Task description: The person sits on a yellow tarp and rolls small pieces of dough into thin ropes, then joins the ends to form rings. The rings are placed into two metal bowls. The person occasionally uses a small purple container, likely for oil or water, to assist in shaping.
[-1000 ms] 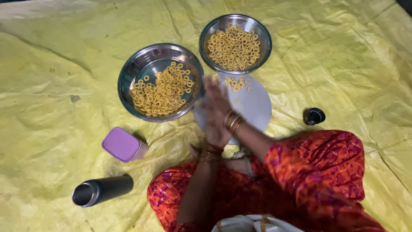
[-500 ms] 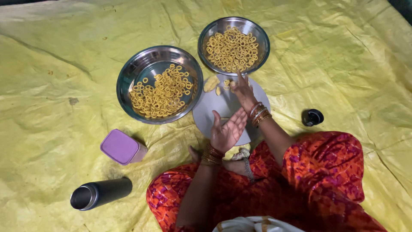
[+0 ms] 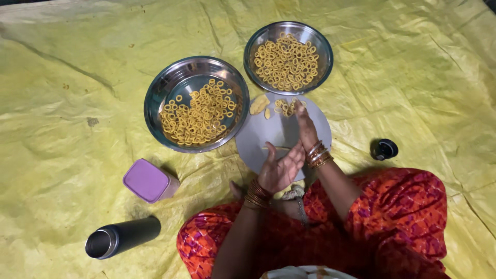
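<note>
- Left hand (image 3: 281, 168): hovering palm-up over the near edge of the grey board (image 3: 258, 139), fingers spread apart and holding nothing; a thin pale strip of dough (image 3: 276, 148) is lying on the board just past the fingertips.
- Right hand (image 3: 305, 129): reaching further out along the board, fingers drawn together and pointing toward the small heap of shaped rings (image 3: 287, 106) at the far edge; whether it is pinching a piece is not clear.
- Grey board: lying flat on the yellow sheet (image 3: 77, 103) directly in front of the crossed legs, serving as the worktop within easy reach of both hands.
- Dough lump (image 3: 258, 104): sitting at the board's far left corner, beside the rings.
- Left steel bowl (image 3: 160, 93): touching the board's left edge, part-filled with yellow rings on its right side.
- Far steel bowl (image 3: 323, 46): sitting just beyond the board, filled more evenly with rings.
- Purple-lidded box (image 3: 147, 180): resting closed, left of the knee.
- Dark flask (image 3: 121, 237): lying on its side, mouth open.
- Small black cap (image 3: 384, 149): lying apart on the right.
</note>
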